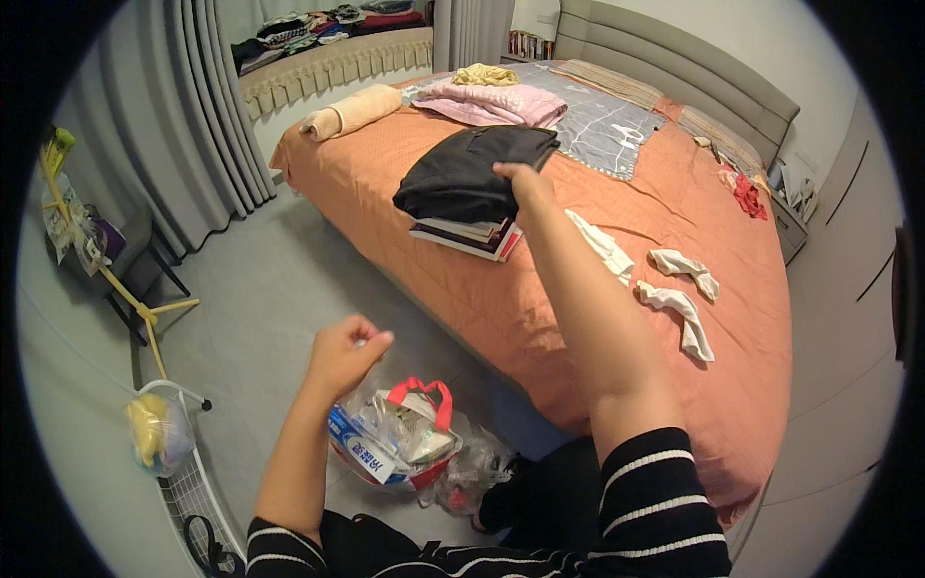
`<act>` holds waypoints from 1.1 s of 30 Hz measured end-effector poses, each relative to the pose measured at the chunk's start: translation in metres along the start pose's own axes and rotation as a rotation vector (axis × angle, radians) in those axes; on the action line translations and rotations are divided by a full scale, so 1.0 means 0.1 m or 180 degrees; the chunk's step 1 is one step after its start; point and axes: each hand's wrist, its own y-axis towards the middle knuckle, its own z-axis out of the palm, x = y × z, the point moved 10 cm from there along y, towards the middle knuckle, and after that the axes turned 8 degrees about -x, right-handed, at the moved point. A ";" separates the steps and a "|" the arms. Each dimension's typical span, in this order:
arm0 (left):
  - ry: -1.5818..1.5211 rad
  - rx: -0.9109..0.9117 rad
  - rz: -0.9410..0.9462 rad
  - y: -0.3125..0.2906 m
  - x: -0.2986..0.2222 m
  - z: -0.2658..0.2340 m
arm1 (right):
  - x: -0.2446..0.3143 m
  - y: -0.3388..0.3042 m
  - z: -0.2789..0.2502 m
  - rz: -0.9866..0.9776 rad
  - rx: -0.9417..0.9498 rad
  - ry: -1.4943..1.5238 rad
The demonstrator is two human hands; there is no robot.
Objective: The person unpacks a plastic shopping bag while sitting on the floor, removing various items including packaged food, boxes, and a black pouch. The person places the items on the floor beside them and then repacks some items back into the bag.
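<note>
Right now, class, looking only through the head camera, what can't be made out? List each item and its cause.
All in the head view:
Left hand: its curled fingers hide whether it holds anything.
Right hand: its underside is hidden by the hand itself, so its grip on the black cloth is unclear.
Stacked books: top covered by that cloth.
Red-handled bag: contents on top hide its bottom.
Distant shelf books: titles too small.

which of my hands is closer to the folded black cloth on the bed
Right: your right hand is at the right side of the folded black cloth; your left hand is farther off, beside the bed.
</note>
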 end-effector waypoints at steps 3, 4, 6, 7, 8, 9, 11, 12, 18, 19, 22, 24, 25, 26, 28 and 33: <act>0.0267 -0.0345 0.0603 0.53 -0.29 0.16 | 0.58 -0.12 0.48 0.0264 0.0967 0.0954; 0.0279 -0.0492 0.0792 0.69 -0.42 0.23 | 0.92 -0.31 0.51 0.0081 0.1123 0.1113; 0.0584 -0.0845 0.1194 0.93 -0.76 0.29 | 1.45 -0.54 0.54 -0.0372 0.1413 0.1308; 0.0849 -0.1011 0.1379 1.09 -0.88 0.38 | 1.65 -0.59 0.50 -0.0540 0.1415 0.1354; 0.1115 -0.1182 0.1574 1.23 -1.03 0.47 | 1.84 -0.50 0.43 -0.0721 0.1351 0.1415; 0.1211 -0.1299 0.1974 1.35 -1.20 0.58 | 2.01 -0.53 0.41 -0.0820 0.1506 0.1529; 0.1523 -0.1232 0.2350 1.53 -1.39 0.91 | 2.15 -0.53 0.39 -0.0941 0.1730 0.1784; 0.1743 -0.1059 0.2329 1.60 -1.45 1.11 | 2.18 -0.53 0.39 -0.0969 0.1810 0.1930; 0.2591 0.0098 0.1678 1.75 -1.34 1.66 | 2.07 -0.45 0.41 -0.1047 0.1910 0.2093; 0.2615 0.0086 0.1638 1.72 -1.32 1.67 | 2.02 -0.39 0.42 -0.1026 0.1919 0.2096; 0.2290 -0.0201 0.1728 1.61 -1.26 1.44 | 1.79 -0.28 0.42 -0.0907 0.1795 0.2164; 0.1656 -0.0798 0.1894 1.44 -1.16 1.05 | 1.58 -0.23 0.43 -0.0774 0.1744 0.2206; 0.1220 -0.1044 0.1901 1.34 -1.10 0.81 | 1.44 -0.07 0.41 -0.0784 0.1768 0.2048; 0.0755 -0.1127 0.1627 1.28 -0.92 0.57 | 1.17 -0.06 0.37 -0.0406 0.1583 0.1819; -0.0664 -0.1219 0.1113 1.11 -0.51 0.19 | 0.50 0.39 0.16 0.0019 0.1061 0.0713; -0.2943 -0.0584 -0.1705 0.32 0.50 -0.03 | 0.54 -0.30 -0.59 -0.1378 -0.0861 -0.1401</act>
